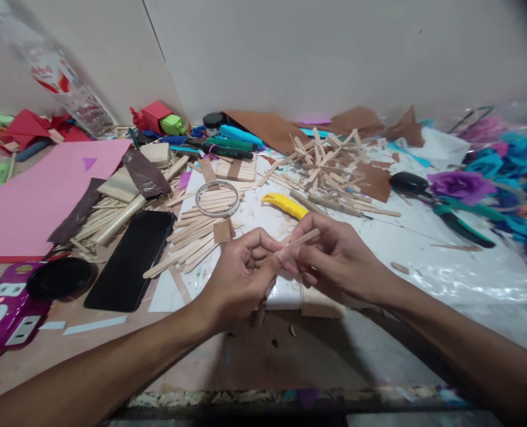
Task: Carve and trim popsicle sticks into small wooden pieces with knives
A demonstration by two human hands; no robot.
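Observation:
Both hands meet over the middle of the work surface. My left hand [240, 276] is curled, its fingers pinching the near end of a thin wooden craft stick [302, 239]. My right hand [334, 255] grips the same stick from the other side, thumb and fingers closed round it. The stick points up and to the right. A small wooden block [321, 307] lies on the white board [285, 296] just under my right wrist. A pile of loose craft sticks [196, 237] and a metal ring [217, 198] lie just left of my hands.
A black phone [130, 258], a black lid [61, 277] and a purple power strip [5, 308] lie at the left. A pink sheet [32, 196], a yellow-handled cutter [285, 206], more scattered sticks [329, 160], green pliers [454, 216] and paper flowers [503, 172] surround the spot.

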